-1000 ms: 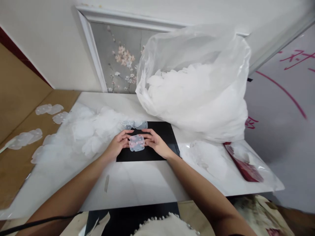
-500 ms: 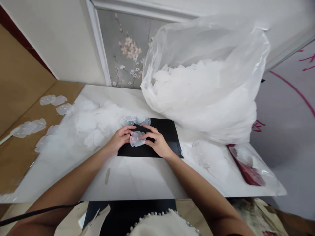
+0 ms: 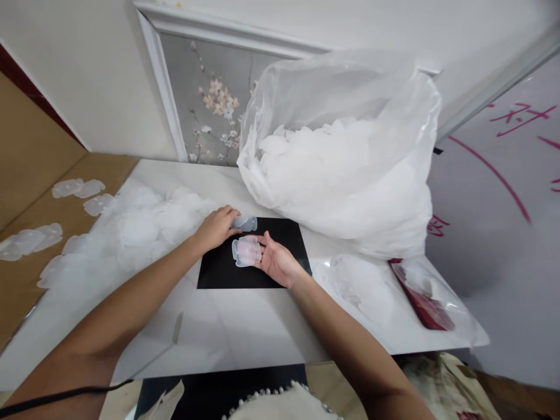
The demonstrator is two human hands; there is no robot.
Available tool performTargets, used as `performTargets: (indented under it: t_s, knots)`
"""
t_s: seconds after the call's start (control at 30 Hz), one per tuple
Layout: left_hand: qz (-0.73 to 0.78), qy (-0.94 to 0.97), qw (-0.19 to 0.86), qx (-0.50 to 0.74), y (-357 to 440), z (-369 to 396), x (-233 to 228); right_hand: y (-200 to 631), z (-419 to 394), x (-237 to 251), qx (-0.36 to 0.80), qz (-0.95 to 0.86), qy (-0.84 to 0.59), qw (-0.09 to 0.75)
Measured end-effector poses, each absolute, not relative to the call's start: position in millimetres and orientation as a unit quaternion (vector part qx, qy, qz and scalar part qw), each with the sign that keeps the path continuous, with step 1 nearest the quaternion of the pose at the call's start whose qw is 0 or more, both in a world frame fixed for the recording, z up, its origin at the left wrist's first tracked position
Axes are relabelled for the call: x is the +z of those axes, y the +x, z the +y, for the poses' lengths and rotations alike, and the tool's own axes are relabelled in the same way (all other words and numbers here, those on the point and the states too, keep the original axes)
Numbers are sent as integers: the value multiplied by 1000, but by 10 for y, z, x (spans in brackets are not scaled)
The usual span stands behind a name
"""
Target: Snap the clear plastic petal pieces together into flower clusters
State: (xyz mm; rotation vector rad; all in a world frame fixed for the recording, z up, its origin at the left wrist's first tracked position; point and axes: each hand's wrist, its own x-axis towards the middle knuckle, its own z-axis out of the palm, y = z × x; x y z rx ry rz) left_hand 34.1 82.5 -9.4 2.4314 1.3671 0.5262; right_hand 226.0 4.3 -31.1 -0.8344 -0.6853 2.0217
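Observation:
My right hand (image 3: 280, 261) is turned palm up over the black mat (image 3: 280, 280). It holds a small translucent plastic piece (image 3: 246, 252) with a scalloped outline, which lies across its fingers. My left hand (image 3: 217, 227) is at the mat's back left, its thumb and fingers closed around the left end of other translucent pieces (image 3: 248, 223). How many pieces it grips is hidden. Left of that hand, a big loose heap of similar translucent pieces (image 3: 144, 227) spreads over the white table (image 3: 245, 326).
A large clear bag (image 3: 341, 175) full of white pieces stands behind the mat. More pieces (image 3: 363, 286) lie at right, beside a red flat object (image 3: 422, 303) under clear plastic. Cardboard (image 3: 26, 280) with a few pieces borders the left side. A black cord (image 3: 65, 395) crosses my left arm.
My left hand has left the piece in front and moved back to the pieces at the mat's rear. My right hand has turned palm up, keeping the front piece. The view has shifted slightly.

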Motion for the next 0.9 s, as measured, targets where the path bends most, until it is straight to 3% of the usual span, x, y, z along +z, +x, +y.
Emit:
performTargets:
  t_s: [0.43,0.57,0.67,0.9]
  knots:
    - [530,787,174,262,185,601,55,2296,74,-327,816,-249,-326,406]
    - [575,600,412,374,137,306,124,2295,68,-315,822,-235,-322,406]
    - [555,448,593,373,112,180,95,2291,62,-323,822,-238,-321,406]
    - [528,320,682,391,31,166,51,2345,54,-308,795,-263,-344,425]
